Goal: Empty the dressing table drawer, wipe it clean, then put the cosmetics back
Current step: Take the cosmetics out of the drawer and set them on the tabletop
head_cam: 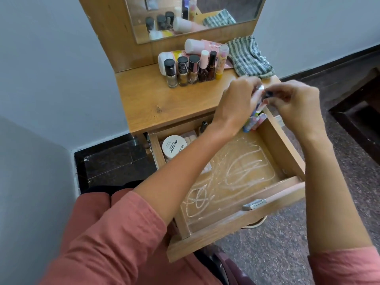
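**Small tubes gathered at the drawer's far right corner**

A cluster of small tubes [254, 122], blue, pink and green, stands over the far right corner of the open drawer [283, 153]. The left hand [236, 103] curls round their upper ends, and the right hand [294, 101] pinches the dark top of one of them. Blur hides the exact finger placement.

These look light, stiff and smooth. As a loose bunch they would probably slip past one another, so a wrap around the middle of the whole cluster seems safer than a hold on the caps, which might pull off.

White streaks [242, 169] loop across the drawer floor, so wiping is not yet done. A round tub [173, 148] marked nail polish lies at the far left of the drawer, with a dark bottle [203, 125] just beyond it.

On the tabletop [164, 99] a row of nail polish bottles [183, 73] stands upright. To their right, a striped cloth [246, 56] lies crumpled against the back panel, below the mirror [185, 13].
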Demonstrator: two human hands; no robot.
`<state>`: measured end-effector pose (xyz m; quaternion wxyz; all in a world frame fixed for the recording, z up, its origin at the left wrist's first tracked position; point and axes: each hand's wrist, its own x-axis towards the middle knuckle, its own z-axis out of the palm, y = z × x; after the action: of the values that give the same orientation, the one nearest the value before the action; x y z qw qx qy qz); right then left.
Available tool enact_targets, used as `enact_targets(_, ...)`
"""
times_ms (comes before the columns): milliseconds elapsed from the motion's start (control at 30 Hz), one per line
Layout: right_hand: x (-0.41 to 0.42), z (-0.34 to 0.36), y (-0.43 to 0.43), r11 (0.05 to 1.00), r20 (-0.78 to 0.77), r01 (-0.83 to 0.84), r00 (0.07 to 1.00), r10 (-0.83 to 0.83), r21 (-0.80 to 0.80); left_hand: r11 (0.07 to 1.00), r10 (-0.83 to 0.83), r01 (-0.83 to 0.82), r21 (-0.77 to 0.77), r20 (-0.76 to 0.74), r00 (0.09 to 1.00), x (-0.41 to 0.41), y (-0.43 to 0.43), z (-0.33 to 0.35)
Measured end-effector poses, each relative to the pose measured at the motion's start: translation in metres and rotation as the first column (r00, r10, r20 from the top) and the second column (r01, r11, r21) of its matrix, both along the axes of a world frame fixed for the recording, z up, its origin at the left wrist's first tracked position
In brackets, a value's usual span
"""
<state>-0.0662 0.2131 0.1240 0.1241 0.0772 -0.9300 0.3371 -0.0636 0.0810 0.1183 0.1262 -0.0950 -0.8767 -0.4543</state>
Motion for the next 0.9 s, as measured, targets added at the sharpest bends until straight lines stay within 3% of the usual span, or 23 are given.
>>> enact_targets(300, -0.039, 0.031, -0.032, 1.000, -0.085, -0.022, 0.996, 0.024, 0.021, 0.992, 0.090, -0.102, -0.073, -0.154, 0.984, -0.045, -0.029, 0.039)
enact_targets(900, -0.095, 0.005, -0.053, 0.998, 0.027, -0.062, 0.998, 0.062, 0.004, 0.908, 0.213, -0.244, -0.339, -0.128, 0.969, -0.081, -0.040, 0.023)
